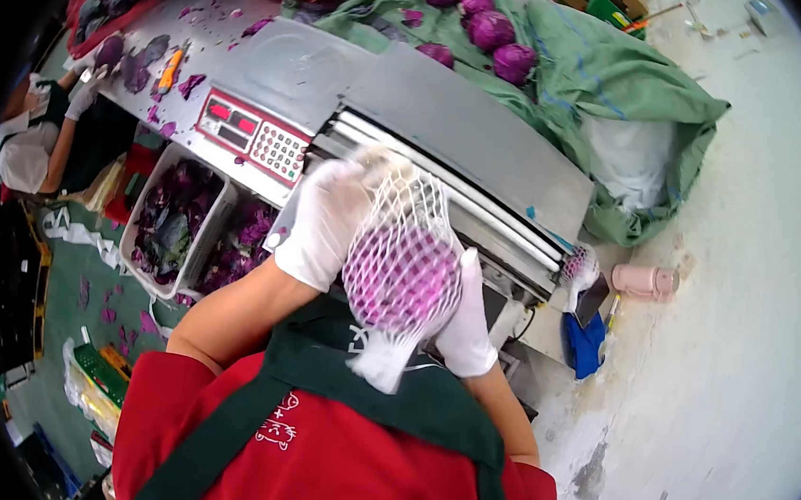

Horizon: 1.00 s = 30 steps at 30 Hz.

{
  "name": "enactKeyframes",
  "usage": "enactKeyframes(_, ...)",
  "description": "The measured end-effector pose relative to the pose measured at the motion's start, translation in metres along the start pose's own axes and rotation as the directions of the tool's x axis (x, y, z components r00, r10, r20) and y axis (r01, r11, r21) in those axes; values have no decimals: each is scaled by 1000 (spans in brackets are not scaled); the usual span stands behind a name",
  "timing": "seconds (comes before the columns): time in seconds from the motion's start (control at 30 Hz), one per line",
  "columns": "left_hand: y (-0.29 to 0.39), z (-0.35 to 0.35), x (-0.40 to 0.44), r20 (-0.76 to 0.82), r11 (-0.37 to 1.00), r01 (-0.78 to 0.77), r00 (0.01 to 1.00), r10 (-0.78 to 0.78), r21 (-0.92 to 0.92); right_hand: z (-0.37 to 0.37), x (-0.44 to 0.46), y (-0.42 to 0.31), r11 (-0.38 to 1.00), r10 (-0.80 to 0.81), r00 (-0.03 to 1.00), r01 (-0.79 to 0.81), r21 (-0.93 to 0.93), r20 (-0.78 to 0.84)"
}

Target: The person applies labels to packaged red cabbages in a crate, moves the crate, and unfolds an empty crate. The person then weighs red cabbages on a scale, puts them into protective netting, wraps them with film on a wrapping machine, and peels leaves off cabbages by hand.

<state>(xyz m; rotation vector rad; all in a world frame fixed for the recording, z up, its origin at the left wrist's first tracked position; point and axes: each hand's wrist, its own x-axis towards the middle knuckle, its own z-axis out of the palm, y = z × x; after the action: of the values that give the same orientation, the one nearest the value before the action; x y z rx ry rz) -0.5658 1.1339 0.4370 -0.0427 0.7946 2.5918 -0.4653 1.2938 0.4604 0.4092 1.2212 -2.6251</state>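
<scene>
A red cabbage (pixel 401 283) sits inside a white foam net sleeve (pixel 416 197), held up in front of my apron. My left hand (pixel 322 224), in a white glove, is closed on the upper part of the sleeve; its fingertips are blurred. From the right side, my right hand (pixel 469 321), also gloved, grips the netted cabbage, with its fingers partly hidden behind it. The sleeve's gathered tail (pixel 381 361) hangs below the cabbage. Just beyond my hands lies a wrapping machine (pixel 473 133) with white rollers (pixel 453 193).
A scale (pixel 253 134) stands left of the machine. Several cabbages (pixel 489 31) lie on green sacking (pixel 570 51) at the back. Crates of trimmed leaves (pixel 174 221) stand at left, near a co-worker (pixel 39 137). A pink bottle (pixel 644 281) and another netted cabbage (pixel 580 266) are at right.
</scene>
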Motion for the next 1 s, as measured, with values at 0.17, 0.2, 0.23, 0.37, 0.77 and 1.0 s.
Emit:
enactKeyframes(0.17,-1,50,24,164,734,-360,930,328,575,-27,36,-67,971,-89,996,79,224,32)
enactKeyframes(0.2,-4,76,31,95,790,-211,977,192,575,-29,49,-82,973,-141,987,123,195,82)
enactKeyframes(0.23,-15,86,50,176,788,-215,975,137,577,-40,68,-92,986,-134,990,129,108,47)
enactKeyframes(0.37,-64,56,157,117,865,4,990,-72,502,-79,139,-113,983,-184,957,172,-71,-225)
enactKeyframes(0.77,2,3,171,537,-224,-523,844,3,823,-142,109,-149,93,-554,832,72,-993,8)
enactKeyframes(1.0,86,-33,144,575,-531,-842,483,-660,98,-179,11,-155,-796,116,918,314,-517,379)
